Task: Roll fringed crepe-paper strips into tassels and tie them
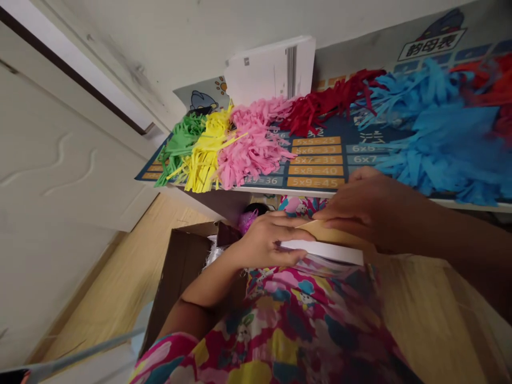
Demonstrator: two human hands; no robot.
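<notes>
Low over my lap, a small flat box with a white edge (330,253) and a tan top (332,233) rests between my hands. My left hand (266,237) grips its left end, fingers on the tan side and along the white edge. My right hand (370,208) is closed over the far right side of the tan part, fingertips pinched at its edge. The underside of the box and what may be in it are hidden. Just above my hands is the desk's front edge, with fringed paper bunches in green (182,138), yellow (208,154) and pink (254,144).
More fringed bunches, dark red (332,101) and blue (444,138), lie along the desk mat (316,182). A white printed box (270,72) leans on the wall. An open brown carton (180,266) holding shiny white material stands on the floor at left, near a purple item (248,220).
</notes>
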